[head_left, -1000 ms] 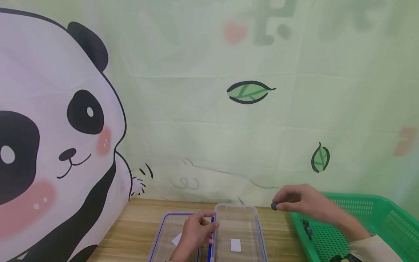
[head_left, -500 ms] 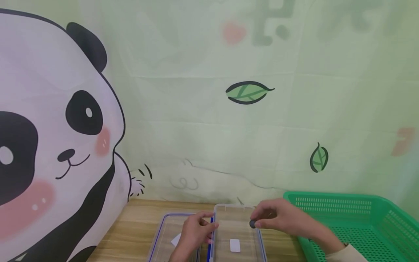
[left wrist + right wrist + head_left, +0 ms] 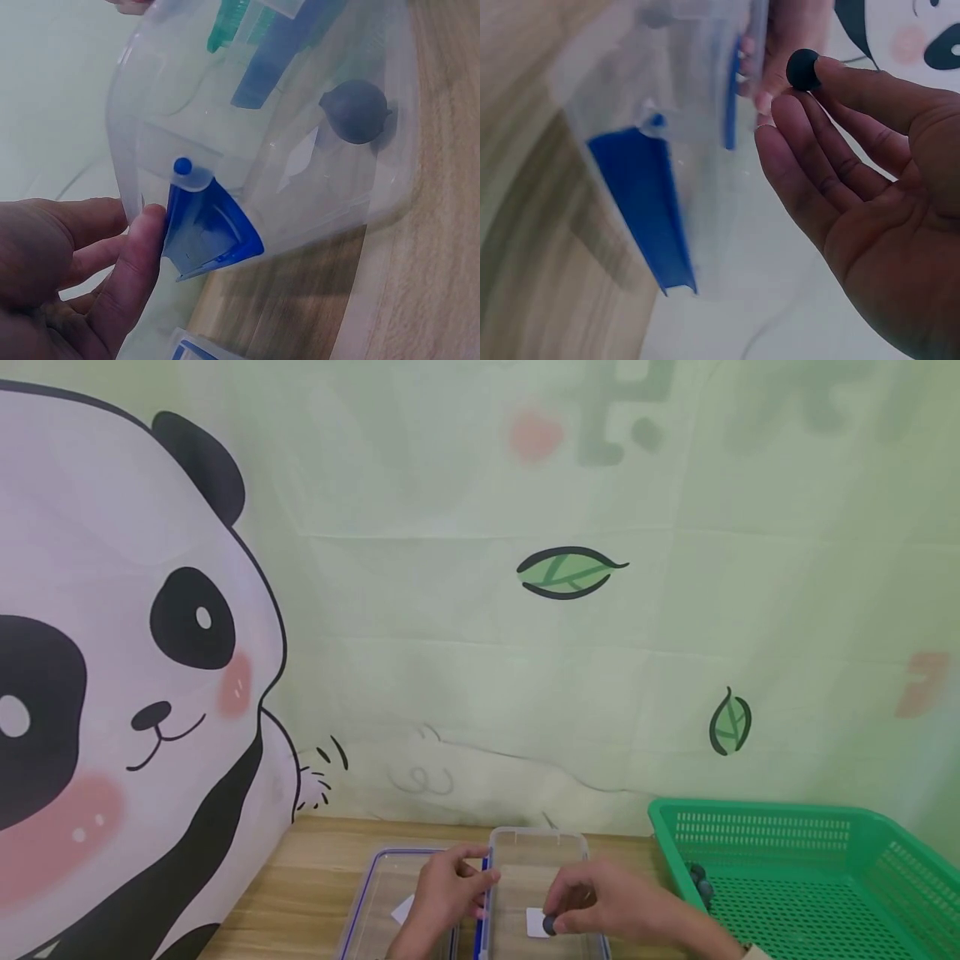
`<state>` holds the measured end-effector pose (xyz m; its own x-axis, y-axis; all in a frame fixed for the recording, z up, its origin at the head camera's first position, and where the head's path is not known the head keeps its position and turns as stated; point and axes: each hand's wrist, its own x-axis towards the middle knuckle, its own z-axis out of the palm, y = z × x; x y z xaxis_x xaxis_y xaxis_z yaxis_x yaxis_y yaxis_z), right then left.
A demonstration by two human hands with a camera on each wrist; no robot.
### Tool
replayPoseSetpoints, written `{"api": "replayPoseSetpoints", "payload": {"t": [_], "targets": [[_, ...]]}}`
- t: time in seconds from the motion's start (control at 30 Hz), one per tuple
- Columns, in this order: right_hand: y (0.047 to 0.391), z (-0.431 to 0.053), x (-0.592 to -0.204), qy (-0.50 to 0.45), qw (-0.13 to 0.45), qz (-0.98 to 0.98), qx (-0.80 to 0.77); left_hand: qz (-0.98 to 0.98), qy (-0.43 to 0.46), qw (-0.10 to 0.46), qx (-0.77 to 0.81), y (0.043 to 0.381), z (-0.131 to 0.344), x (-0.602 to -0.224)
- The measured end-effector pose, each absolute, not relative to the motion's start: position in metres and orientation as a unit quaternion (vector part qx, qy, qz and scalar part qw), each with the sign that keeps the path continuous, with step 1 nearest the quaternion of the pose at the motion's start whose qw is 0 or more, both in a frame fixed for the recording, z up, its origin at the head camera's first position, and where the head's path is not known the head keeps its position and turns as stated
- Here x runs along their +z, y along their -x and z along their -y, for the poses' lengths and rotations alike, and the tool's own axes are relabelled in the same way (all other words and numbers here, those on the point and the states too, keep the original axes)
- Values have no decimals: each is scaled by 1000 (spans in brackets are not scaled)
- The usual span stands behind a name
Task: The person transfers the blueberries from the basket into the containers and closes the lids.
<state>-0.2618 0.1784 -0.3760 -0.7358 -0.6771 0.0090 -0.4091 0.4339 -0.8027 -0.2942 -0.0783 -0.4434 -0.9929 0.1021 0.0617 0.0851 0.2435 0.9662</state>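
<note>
My right hand (image 3: 607,897) pinches a small dark grey ball (image 3: 550,926) between thumb and fingertips, over the clear plastic box (image 3: 517,832). The right wrist view shows the same ball (image 3: 802,70) at the fingertips, above the box's rim. With thumb and fingers my left hand (image 3: 448,889) grips the box's left rim beside a blue clip (image 3: 206,232). Through the box wall, the left wrist view shows another dark grey ball (image 3: 356,111), with small nubs, on the bottom. A white label (image 3: 537,922) shows at the box, partly covered by the held ball.
A green perforated basket (image 3: 765,814) stands at the right, with several dark balls (image 3: 701,885) by its left wall. A blue-rimmed clear lid or box (image 3: 390,860) with a white label lies left on the wooden table (image 3: 300,885). Behind hangs a panda-printed cloth (image 3: 450,610).
My right hand has carried the ball left and down, from beside the basket to over the box. My left hand has stayed on the box rim.
</note>
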Motion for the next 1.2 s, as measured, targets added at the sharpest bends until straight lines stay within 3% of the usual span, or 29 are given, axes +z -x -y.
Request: {"api": "replayPoseSetpoints", "payload": {"t": [0.3, 1.2], "targets": [[257, -170, -395, 311, 229, -809, -443, -793, -51, 7, 607, 295, 77, -442], [256, -168, -405, 365, 243, -779, -449, -779, -74, 0, 623, 295, 79, -446]]}}
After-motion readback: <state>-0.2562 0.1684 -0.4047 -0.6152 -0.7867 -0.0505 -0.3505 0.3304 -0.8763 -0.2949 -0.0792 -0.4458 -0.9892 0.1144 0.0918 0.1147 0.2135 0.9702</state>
